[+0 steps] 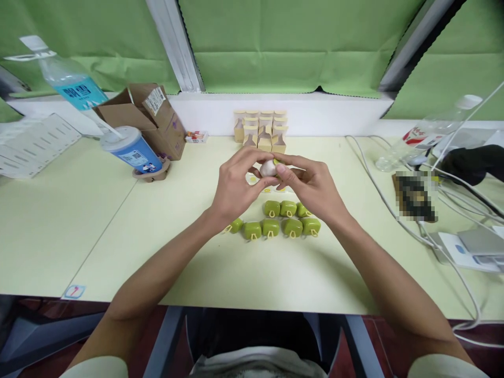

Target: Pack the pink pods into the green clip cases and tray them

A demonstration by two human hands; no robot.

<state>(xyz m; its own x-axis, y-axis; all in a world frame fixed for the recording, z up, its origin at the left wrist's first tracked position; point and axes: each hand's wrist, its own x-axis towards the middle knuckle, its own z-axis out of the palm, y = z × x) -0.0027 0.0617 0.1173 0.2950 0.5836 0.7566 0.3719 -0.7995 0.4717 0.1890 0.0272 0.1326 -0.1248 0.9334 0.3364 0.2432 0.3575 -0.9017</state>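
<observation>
Between my two hands, above the middle of the table, is a small white rounded object (pixel 268 168) with a yellow-green part at its right side. My left hand (pixel 240 178) has its thumb and fingers closed around the white side. On the other side, my right hand (pixel 307 181) pinches the object near the yellow-green part, thumb in front. Fingers cover much of it, so its exact kind is unclear. Nearer to me, several small glossy green cases (pixel 270 228) with pale yellow loops lie in two rough rows. Partly hidden behind my hands are flat white pieces with yellow marks (pixel 252 179).
Small open cardboard boxes (pixel 265 137) stand grouped at the back wall. Left are a brown carton (pixel 153 123), a blue cup (pixel 136 149) in a holder and a large bottle (pixel 66 79). White cables (pixel 370 176) and a clear bottle (pixel 425 136) occupy the right side.
</observation>
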